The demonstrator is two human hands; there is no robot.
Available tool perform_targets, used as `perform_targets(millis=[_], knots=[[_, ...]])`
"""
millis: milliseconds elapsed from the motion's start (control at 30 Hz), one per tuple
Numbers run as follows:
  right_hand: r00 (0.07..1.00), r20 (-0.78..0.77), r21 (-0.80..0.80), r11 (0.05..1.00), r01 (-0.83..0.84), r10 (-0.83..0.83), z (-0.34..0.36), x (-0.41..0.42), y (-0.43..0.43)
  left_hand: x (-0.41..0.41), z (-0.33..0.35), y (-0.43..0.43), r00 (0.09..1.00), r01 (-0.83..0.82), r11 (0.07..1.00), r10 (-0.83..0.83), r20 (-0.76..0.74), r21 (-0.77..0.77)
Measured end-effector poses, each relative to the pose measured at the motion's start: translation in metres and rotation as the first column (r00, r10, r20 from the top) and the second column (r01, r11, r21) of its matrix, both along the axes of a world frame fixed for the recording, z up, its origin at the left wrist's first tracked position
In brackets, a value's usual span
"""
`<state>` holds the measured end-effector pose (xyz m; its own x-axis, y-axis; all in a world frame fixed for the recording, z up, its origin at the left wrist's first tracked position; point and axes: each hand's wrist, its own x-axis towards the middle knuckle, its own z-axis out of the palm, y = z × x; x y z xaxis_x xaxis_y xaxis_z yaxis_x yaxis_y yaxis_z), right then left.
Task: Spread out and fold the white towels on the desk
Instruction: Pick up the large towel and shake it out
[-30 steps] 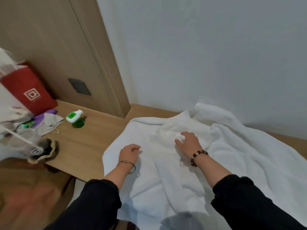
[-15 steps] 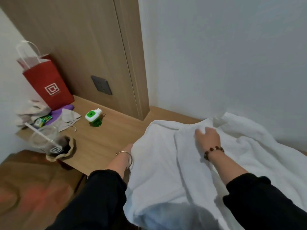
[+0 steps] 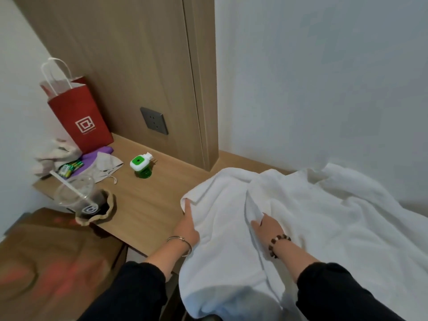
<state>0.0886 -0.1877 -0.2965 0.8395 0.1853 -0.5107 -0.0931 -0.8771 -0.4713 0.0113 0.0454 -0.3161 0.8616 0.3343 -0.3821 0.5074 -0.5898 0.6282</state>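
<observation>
A large white towel (image 3: 319, 228) lies rumpled across the right half of the wooden desk (image 3: 148, 202), and its near edge hangs over the desk's front. My left hand (image 3: 188, 224) grips the towel's left edge, where a corner folds over my fingers. Near the towel's middle, my right hand (image 3: 266, 225) pinches a raised fold. Both arms wear black sleeves; a bangle sits on the left wrist and a bead bracelet on the right.
On the desk's left stand a red paper bag (image 3: 78, 117), a green and white plug-in device (image 3: 140, 164), a clear cup with a straw (image 3: 81, 200), grey cloths (image 3: 106, 165) and batteries. A wall socket (image 3: 154, 120) sits in the wood panel behind.
The view has swung left and closer. My left hand slid to the towel's left edge and took hold of it. My right hand drew back toward me, pinching a fold.
</observation>
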Motion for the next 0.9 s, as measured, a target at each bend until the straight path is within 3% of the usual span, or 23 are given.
perform_targets(millis=[100, 200, 300, 467, 700, 833, 900], knots=[[0.994, -0.015, 0.050, 0.993, 0.108, -0.108, 0.006, 0.004, -0.002, 0.008, -0.001, 0.010, 0.953, -0.236, 0.954, 0.264, 0.145, -0.187], [0.988, -0.052, 0.071, 0.986, 0.149, -0.145, 0.010, 0.006, -0.001, 0.026, -0.003, 0.026, 0.878, -0.460, 0.875, 0.473, 0.066, -0.153], [0.990, -0.040, 0.115, 0.984, 0.135, -0.132, 0.014, 0.009, 0.007, 0.047, -0.003, 0.039, 0.805, -0.583, 0.784, 0.593, -0.024, -0.211], [0.994, -0.014, 0.116, 0.987, 0.109, -0.108, 0.015, 0.015, 0.022, 0.078, -0.011, 0.058, 0.845, -0.528, 0.827, 0.534, -0.023, -0.192], [0.983, -0.074, 0.082, 0.982, 0.172, -0.166, 0.007, 0.018, 0.016, 0.120, -0.005, 0.070, 0.772, -0.603, 0.667, 0.626, -0.108, -0.437], [0.979, -0.195, 0.003, 0.998, 0.068, -0.066, 0.023, 0.028, 0.019, 0.125, 0.025, 0.053, 0.849, -0.448, 0.776, 0.525, 0.063, -0.443], [0.985, -0.165, 0.037, 0.997, 0.065, -0.058, 0.051, 0.042, 0.020, 0.124, 0.050, 0.036, 0.893, -0.356, 0.856, 0.430, 0.133, -0.375]])
